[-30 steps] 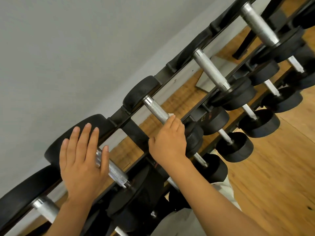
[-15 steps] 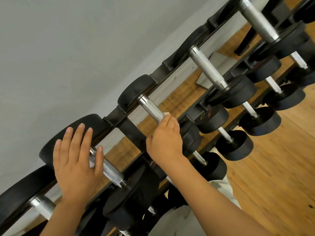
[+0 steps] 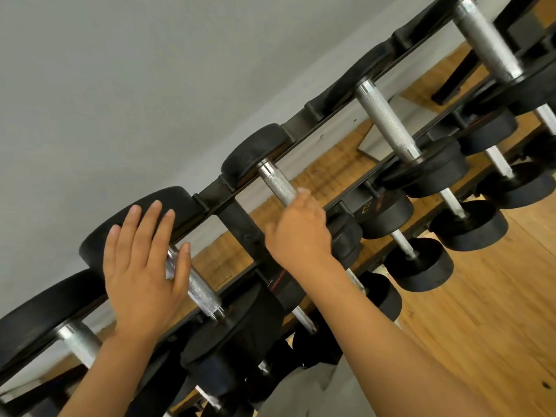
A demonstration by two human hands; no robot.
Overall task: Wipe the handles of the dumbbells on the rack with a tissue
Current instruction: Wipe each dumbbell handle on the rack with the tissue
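I see my left hand lying flat over the knurled handle of a large dumbbell on the top tier of the rack, fingers straight and spread, the tips reaching onto that dumbbell's far black head; its grip is loose, holding nothing. My right hand is wrapped around the near end of the next dumbbell handle to the right, fingers curled over the steel, just beside the near head. A small pale edge shows at my fingertips, but I cannot tell whether that is the tissue; the tissue itself is not plainly visible. More dumbbells run up the top tier toward the upper right, their bare steel handles crossing the two rails, and smaller ones sit on the lower tier. Behind the rack is a grey wall; below it, a wooden floor.
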